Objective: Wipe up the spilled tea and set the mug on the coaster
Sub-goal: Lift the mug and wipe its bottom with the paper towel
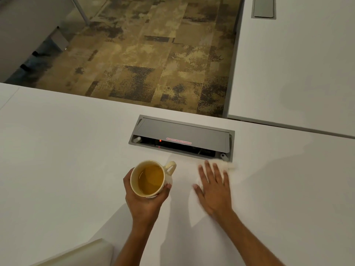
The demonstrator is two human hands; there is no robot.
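The mug [148,178], full of tea, is gripped in the left hand [143,196] near the counter's [67,160] far edge, while a cloth [229,166] is pressed flat under the open right hand [213,187]; the mug is best kept level.

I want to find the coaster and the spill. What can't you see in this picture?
- Coaster: nowhere in the head view.
- Spilled tea: no puddle shows on the white table; the right hand and white cloth may cover it.
- Cloth: mostly under that hand, blurred.
- Mug bottom: hidden by the left hand.
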